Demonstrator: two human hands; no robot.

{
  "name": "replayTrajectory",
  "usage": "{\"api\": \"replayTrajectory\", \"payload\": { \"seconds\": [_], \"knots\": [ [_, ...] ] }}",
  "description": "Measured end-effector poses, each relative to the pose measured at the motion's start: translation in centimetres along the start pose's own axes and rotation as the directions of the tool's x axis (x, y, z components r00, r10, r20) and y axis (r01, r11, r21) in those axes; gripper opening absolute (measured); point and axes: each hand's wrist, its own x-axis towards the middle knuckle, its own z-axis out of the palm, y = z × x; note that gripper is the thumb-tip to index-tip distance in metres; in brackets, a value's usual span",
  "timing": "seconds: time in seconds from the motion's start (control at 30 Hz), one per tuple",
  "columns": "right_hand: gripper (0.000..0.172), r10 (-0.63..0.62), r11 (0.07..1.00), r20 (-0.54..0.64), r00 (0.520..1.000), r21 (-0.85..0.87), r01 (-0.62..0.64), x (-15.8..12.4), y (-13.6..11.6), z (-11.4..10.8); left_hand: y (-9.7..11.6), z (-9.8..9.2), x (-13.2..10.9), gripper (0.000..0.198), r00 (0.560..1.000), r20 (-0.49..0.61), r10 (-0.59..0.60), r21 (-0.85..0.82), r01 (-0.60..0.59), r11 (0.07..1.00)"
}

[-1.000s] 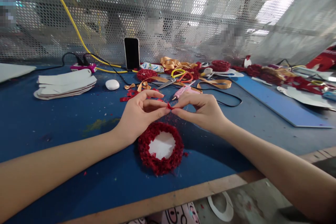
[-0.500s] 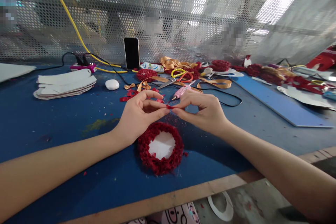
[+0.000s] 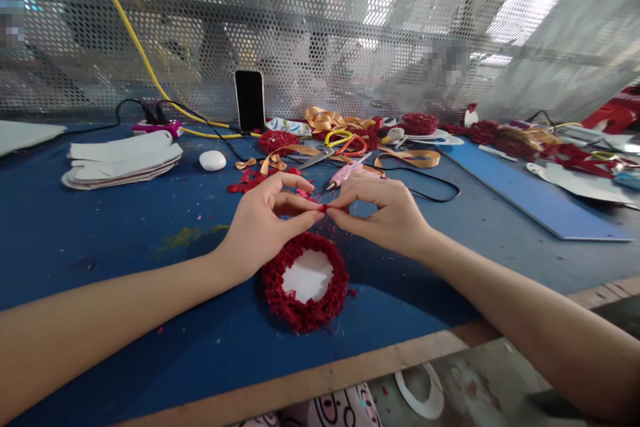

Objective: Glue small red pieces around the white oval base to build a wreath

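Observation:
My left hand (image 3: 265, 217) and my right hand (image 3: 387, 210) meet fingertip to fingertip above the blue table (image 3: 100, 240). Between them they pinch a tiny red ribbon piece (image 3: 323, 207), mostly hidden by the fingers. Just below the hands lies a round white disc ringed with red ribbon ruffles (image 3: 305, 281). Loose red ribbon pieces (image 3: 250, 180) lie beyond my left hand.
A pink glue gun (image 3: 346, 174), scissors (image 3: 330, 150), gold ribbon (image 3: 410, 158) and red rosettes (image 3: 420, 124) crowd the back. A phone (image 3: 250, 101) leans on the perforated screen. White cut-outs (image 3: 120, 160) are stacked at left. A blue board (image 3: 530, 197) lies at right. The wooden table edge (image 3: 350, 367) runs in front.
The red piece has been pressed smaller between the fingertips; the hands stay almost still, closing slightly together.

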Motion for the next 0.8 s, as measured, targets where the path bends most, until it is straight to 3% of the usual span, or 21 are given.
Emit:
{"api": "replayTrajectory", "payload": {
  "seconds": [0.6,0.8],
  "knots": [
    [0.007,-0.079,0.986,0.157,0.984,-0.131,0.100,0.0,0.8,-0.6,-0.1,-0.2,-0.1,0.040,0.997,0.058,0.041,0.181,-0.051,0.982],
    [0.006,-0.063,0.990,0.142,0.988,-0.119,0.080,0.0,1.4,-0.6,-0.3,-0.2,-0.2,0.043,0.996,0.083,0.020,0.174,-0.035,0.984]
  ]
}}
